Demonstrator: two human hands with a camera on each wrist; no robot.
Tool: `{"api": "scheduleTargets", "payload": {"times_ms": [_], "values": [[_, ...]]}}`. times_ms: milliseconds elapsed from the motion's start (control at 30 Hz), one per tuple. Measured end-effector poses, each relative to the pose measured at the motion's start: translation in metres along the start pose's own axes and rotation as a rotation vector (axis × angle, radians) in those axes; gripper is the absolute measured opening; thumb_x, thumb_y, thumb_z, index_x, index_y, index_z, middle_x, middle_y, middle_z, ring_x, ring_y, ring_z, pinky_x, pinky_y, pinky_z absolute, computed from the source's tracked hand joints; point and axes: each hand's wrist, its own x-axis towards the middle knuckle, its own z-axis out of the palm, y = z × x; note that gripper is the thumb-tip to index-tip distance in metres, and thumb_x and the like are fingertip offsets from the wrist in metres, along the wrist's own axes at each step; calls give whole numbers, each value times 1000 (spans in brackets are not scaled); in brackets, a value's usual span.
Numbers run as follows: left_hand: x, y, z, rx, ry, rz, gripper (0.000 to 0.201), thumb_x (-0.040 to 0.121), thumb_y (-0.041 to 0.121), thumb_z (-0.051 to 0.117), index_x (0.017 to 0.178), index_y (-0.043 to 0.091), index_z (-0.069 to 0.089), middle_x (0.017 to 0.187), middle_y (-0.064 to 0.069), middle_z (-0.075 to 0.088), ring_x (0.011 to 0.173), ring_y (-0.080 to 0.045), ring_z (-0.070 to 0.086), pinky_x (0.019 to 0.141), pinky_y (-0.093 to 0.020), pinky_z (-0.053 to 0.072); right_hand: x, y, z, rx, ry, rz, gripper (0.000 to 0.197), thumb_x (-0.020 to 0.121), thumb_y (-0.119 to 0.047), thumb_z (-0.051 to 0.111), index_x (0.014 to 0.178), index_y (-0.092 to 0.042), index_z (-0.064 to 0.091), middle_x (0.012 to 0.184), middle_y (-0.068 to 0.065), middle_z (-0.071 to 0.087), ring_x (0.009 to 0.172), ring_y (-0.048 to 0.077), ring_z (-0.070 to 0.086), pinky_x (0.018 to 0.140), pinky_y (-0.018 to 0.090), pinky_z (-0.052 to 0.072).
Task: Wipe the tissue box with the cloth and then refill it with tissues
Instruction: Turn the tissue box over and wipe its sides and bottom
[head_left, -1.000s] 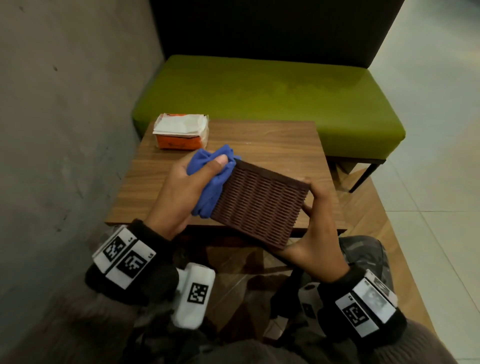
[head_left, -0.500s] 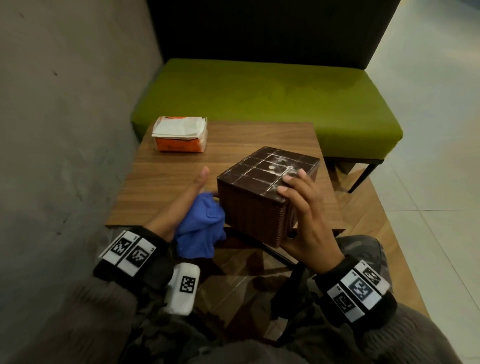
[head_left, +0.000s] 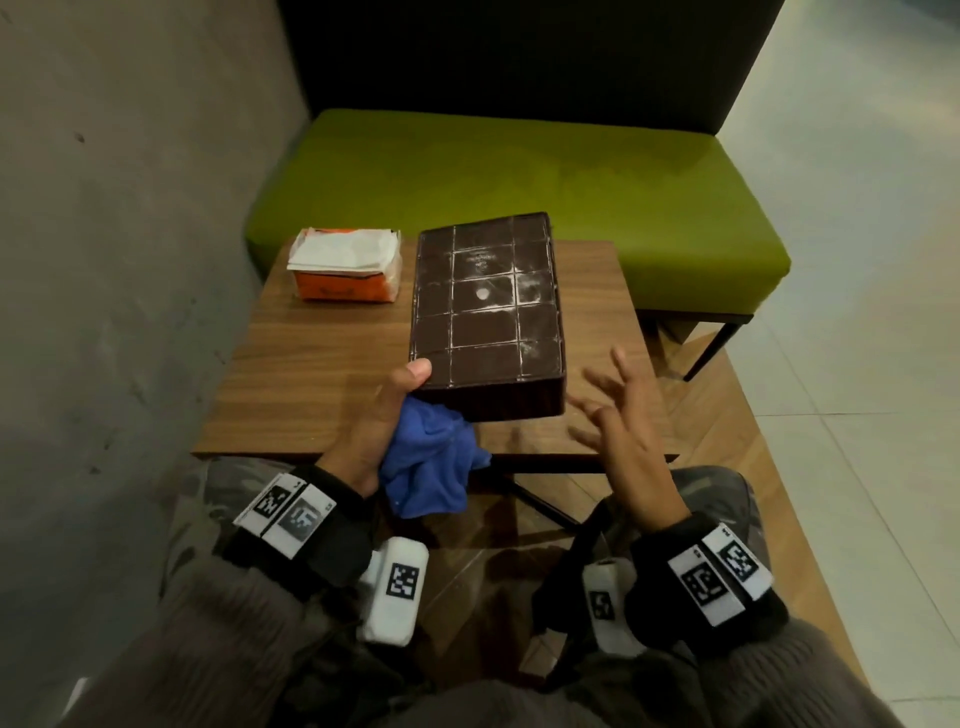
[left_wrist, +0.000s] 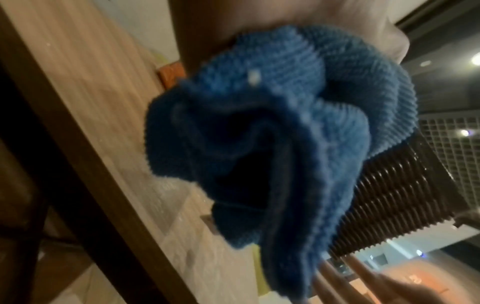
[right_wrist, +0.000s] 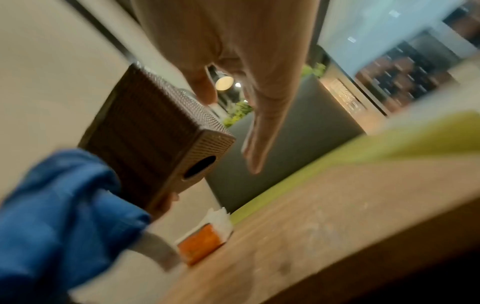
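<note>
The dark brown woven tissue box (head_left: 485, 306) is held above the wooden table (head_left: 311, 374), its dusty gridded base facing up. My left hand (head_left: 387, 410) grips its near left corner, thumb on the base, with the bunched blue cloth (head_left: 431, 467) pressed between palm and box. In the left wrist view the cloth (left_wrist: 272, 133) covers the box's ribbed side (left_wrist: 384, 205). My right hand (head_left: 618, 410) hovers just right of the box, fingers spread, touching nothing. The right wrist view shows the box (right_wrist: 153, 131) with its round opening on the underside. An orange pack of white tissues (head_left: 345, 265) lies at the table's far left.
A green cushioned bench (head_left: 519, 176) with a dark backrest stands behind the table. A grey concrete wall (head_left: 104, 260) runs along the left. Pale tiled floor (head_left: 857, 364) lies to the right, and my knees sit under the table's near edge.
The box has been turned so its gridded base faces up, long axis pointing away. My right hand has let go and drawn off right. My left hand now holds box and cloth together.
</note>
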Motion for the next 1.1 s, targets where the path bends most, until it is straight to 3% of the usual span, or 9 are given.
{"api": "scheduleTargets", "payload": {"times_ms": [67,167,367,500,567,633,733,867,1100], "values": [[1,-1,0,54,-29,67,53,66,44,62,105,8,62,98,-8,71,87,-17,68,74,-23,53,-2,-3,3,400,-58,286,58,95,-45,41,149,-27,28,140,10,53,112,19,62,91,45,54],[1,-8,1,173,-80,130,54,69,45,60,110,9,61,102,-6,72,94,-16,67,78,-22,52,-5,1,10,424,-199,307,88,69,-66,67,142,-24,41,132,4,62,118,20,62,88,41,57],[11,-15,-13,333,110,167,72,65,64,68,118,15,59,114,-6,67,107,-20,63,93,-34,50,-2,4,12,437,-48,317,63,75,-34,63,131,-8,50,115,7,70,94,11,71,74,26,57],[18,11,-33,76,15,28,57,81,65,54,91,9,60,78,-5,60,62,-13,61,58,-26,53,-1,11,13,338,54,325,85,62,-46,75,135,-15,45,122,6,66,104,17,69,96,42,54],[20,27,-27,-76,140,160,72,79,65,55,106,-2,56,86,-10,65,72,-18,66,59,-30,53,-3,11,15,315,71,324,87,61,-44,76,136,-16,42,121,4,66,102,15,69,91,35,55],[8,33,-6,55,306,438,64,75,53,66,121,9,54,114,-11,64,96,-21,66,74,-33,56,-4,10,19,314,65,325,80,65,-37,74,135,-16,40,117,3,65,97,13,70,79,25,57],[-10,16,22,433,164,613,53,69,35,71,118,23,53,124,-2,55,112,-8,56,94,-17,45,-3,5,25,341,48,321,79,68,-35,73,136,-22,34,114,2,62,95,15,69,66,18,55],[-10,-24,8,1230,211,789,49,79,46,56,123,26,52,138,-3,40,130,-16,31,108,-22,22,-7,2,31,280,103,221,97,58,-43,77,141,-28,27,123,1,56,107,17,63,80,26,53],[-15,-29,4,1042,167,794,38,79,37,59,115,24,53,128,0,50,120,-7,47,102,-22,39,-10,4,30,361,133,145,96,57,-45,71,140,-29,27,133,7,53,115,23,61,87,31,54]]}}
